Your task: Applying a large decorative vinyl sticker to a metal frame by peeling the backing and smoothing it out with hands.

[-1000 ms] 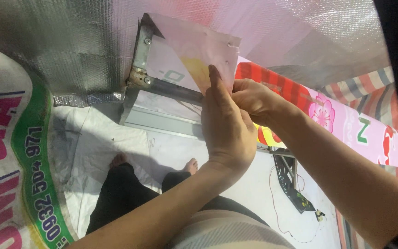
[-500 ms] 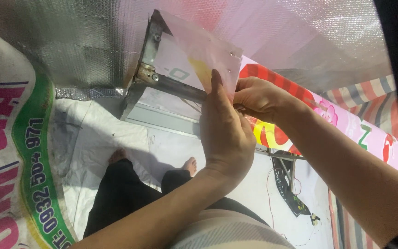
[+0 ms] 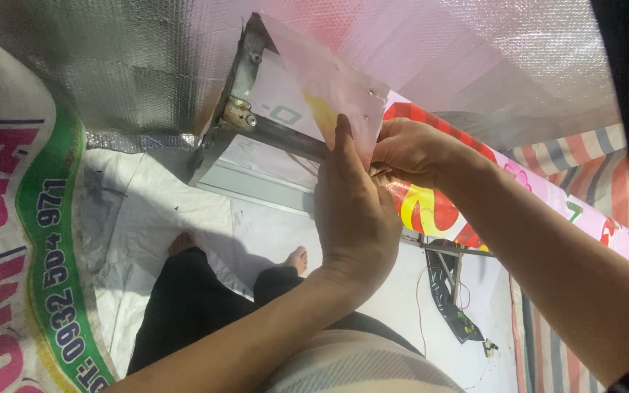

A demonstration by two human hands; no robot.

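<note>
The left hand [image 3: 354,218] is lying flat against the thin pale pink printed sheet [image 3: 329,87], its fingers [image 3: 344,142] straight and pressed together, pointing to 12 o'clock. The right hand [image 3: 409,149], at 2 o'clock from it, is pinching the lower edge of this sheet with curled fingers. The sheet is sitting on the grey metal angle frame [image 3: 245,109], at 10 o'clock from the left hand, in front of the silver bubble foil [image 3: 111,65]. Bare feet are standing on the white woven floor sheet [image 3: 147,211].

We stand barefoot on a white woven floor sheet [image 3: 183,218]. A metal frame [image 3: 234,116] rests on it ahead, and a black wired strip [image 3: 449,298] lies to the right.
</note>
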